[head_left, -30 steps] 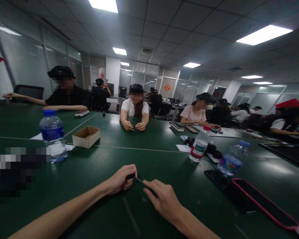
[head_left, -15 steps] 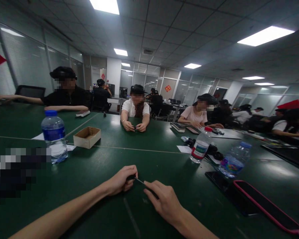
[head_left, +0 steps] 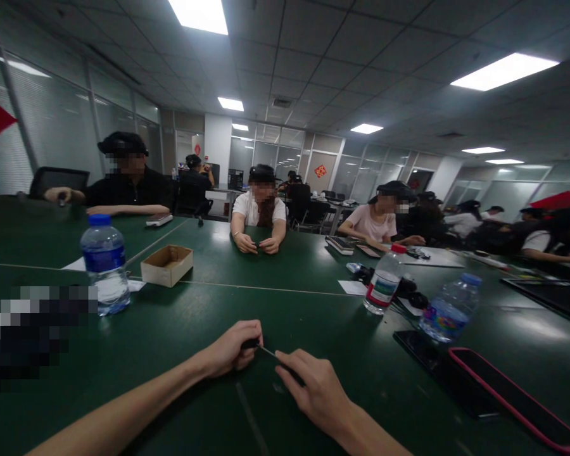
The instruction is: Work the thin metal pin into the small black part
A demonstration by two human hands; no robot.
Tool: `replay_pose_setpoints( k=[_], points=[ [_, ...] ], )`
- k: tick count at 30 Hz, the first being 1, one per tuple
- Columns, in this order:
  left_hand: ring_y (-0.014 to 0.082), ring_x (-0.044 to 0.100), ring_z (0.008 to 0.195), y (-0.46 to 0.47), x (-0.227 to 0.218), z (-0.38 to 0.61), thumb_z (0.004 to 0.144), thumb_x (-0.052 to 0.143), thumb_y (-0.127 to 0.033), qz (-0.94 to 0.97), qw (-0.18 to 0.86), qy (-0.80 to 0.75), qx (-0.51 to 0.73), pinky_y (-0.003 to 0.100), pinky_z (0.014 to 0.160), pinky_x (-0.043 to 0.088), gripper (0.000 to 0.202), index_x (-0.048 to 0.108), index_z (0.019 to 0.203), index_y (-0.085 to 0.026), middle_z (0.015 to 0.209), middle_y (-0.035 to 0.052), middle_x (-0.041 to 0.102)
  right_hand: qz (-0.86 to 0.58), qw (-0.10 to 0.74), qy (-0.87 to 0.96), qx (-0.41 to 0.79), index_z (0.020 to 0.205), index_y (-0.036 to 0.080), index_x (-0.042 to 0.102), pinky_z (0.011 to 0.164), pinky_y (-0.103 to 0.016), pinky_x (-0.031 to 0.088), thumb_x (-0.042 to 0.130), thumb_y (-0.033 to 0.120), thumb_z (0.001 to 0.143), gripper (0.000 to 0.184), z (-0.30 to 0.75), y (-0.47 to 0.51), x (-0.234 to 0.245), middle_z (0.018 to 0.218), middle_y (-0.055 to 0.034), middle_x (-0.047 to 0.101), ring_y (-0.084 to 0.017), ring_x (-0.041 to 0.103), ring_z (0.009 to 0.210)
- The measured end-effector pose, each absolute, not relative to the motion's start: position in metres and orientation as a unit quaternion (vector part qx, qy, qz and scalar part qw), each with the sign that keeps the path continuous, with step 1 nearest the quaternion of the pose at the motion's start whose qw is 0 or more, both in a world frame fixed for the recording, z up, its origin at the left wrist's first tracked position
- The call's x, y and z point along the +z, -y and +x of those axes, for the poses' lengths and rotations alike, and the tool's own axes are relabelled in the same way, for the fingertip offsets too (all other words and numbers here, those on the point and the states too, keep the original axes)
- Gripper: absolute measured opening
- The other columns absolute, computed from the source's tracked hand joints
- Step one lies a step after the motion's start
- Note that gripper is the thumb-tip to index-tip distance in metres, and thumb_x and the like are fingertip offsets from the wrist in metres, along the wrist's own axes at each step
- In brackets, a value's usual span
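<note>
My left hand point(head_left: 232, 349) is closed around a small black piece point(head_left: 249, 344), most of it hidden by the fingers. Facing it, my right hand point(head_left: 317, 385) grips a thin screwdriver point(head_left: 268, 351) by its dark handle, which the fingers largely cover. The slim metal shaft points left, and its tip meets the black piece at the left fist. Both hands are just above the dark green table point(head_left: 190, 418), close to me. What the tip touches is too small to make out.
A blue-capped bottle point(head_left: 105, 263) and an open cardboard box point(head_left: 167, 266) stand left. On the right are a red-capped bottle point(head_left: 384, 282), another bottle point(head_left: 450, 308), a black phone point(head_left: 444, 373) and a pink-edged case point(head_left: 515, 399). Several people sit around the table.
My hands keep nearly the same pose, with the screwdriver still against the black piece. At the far left, a person's outstretched arm has drawn inward. The view has shifted slightly.
</note>
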State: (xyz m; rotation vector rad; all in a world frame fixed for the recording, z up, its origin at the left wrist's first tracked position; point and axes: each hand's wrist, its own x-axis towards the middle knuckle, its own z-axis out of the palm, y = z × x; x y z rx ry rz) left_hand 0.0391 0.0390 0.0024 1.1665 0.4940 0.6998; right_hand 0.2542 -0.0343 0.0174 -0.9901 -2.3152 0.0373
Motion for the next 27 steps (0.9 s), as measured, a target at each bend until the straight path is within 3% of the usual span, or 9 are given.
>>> replay_pose_setpoints(
  k=[27],
  points=[
    [0.0068,0.023,0.036,-0.0386,0.0036,0.0387,0.088,0.050,-0.039,0.537,0.750,-0.229,0.312,0.018,0.036,0.016,0.024,0.051,0.078,-0.018,0.046,-0.0086,0.030,-0.377,0.307,0.874,0.021,0.118,0.017,0.064,0.060,-0.023,0.051,0.048,0.027,0.099,0.028,0.2530,0.0364,0.0207,0.091,-0.0080,0.069,-0.014,0.065,0.073]
  ],
)
